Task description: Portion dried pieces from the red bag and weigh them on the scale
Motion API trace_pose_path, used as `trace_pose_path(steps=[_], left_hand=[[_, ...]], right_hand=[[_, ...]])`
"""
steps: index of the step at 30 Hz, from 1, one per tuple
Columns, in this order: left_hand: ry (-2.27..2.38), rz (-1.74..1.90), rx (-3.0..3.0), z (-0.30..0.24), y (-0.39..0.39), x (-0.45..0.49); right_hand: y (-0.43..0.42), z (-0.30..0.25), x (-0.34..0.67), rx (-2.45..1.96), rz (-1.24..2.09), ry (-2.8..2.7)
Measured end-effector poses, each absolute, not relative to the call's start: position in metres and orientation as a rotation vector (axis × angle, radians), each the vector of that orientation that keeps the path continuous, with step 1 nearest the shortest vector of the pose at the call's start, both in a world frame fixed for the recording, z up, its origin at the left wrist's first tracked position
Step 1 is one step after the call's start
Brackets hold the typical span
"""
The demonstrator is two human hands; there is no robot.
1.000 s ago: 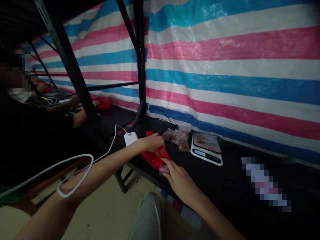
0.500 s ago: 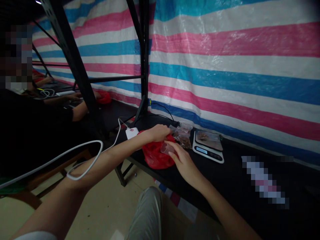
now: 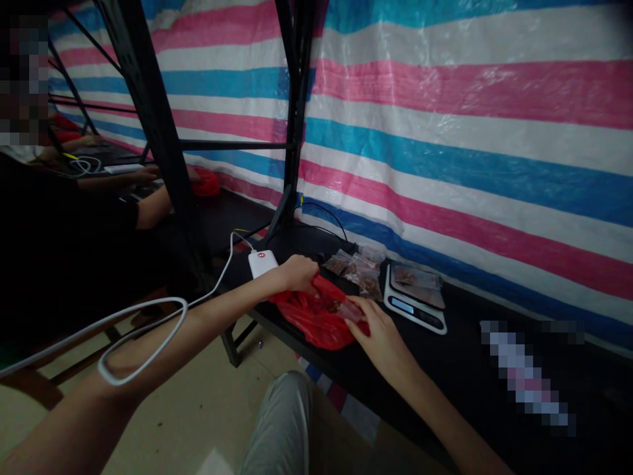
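Plastic, red and crumpled: your bag [image 3: 316, 316] lies at the middle of the frame on the black tabletop [image 3: 475, 369]. Your left hand [image 3: 297, 272] closes its grip on the bag's upper edge; your right hand [image 3: 378, 333] pinches a small clear cup [image 3: 349, 309] over the bag's mouth. Just right lie small filled packets [image 3: 359, 270] and a white scale [image 3: 415, 300]. A white power bank [image 3: 261, 262] sits beside your left hand.

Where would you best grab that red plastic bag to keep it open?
Probably the bag's upper rim, from above and from the far side. The red plastic bag lies slumped on the black table, mouth facing up; the left hand pinches its far edge while the right hand dips a small clear cup in.
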State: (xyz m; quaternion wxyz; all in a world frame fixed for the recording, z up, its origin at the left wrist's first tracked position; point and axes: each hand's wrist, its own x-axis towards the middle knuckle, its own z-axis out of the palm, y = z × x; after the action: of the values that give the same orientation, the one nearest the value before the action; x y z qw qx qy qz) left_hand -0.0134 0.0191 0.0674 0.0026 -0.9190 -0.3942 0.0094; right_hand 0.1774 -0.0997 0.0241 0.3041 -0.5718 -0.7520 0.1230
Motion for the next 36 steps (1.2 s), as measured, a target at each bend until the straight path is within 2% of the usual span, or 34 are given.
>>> trace_pose_path(steps=[6, 11, 16, 20, 36], left_hand=[[-1.089, 0.089, -3.071, 0.064, 0.014, -0.013], [-1.35, -0.058, -3.237, 0.064, 0.01, 0.006], [-1.456, -0.154, -3.344, 0.042, 0.017, 0.019], [-1.635, -0.364, -3.358, 0.03, 0.022, 0.026], [-2.085, -1.335, -3.261, 0.031, 0.009, 0.061]], right_hand=[[-0.095, 0.021, 0.181, -1.706, 0.327, -2.098], [-0.093, 0.02, 0.184, -1.789, 0.288, -2.11], [-0.094, 0.026, 0.189, -1.871, 0.097, -2.154], [-0.094, 0.028, 0.189, -1.92, 0.026, -2.155], [-0.068, 0.002, 0.21, -1.636, 0.517, -1.793]])
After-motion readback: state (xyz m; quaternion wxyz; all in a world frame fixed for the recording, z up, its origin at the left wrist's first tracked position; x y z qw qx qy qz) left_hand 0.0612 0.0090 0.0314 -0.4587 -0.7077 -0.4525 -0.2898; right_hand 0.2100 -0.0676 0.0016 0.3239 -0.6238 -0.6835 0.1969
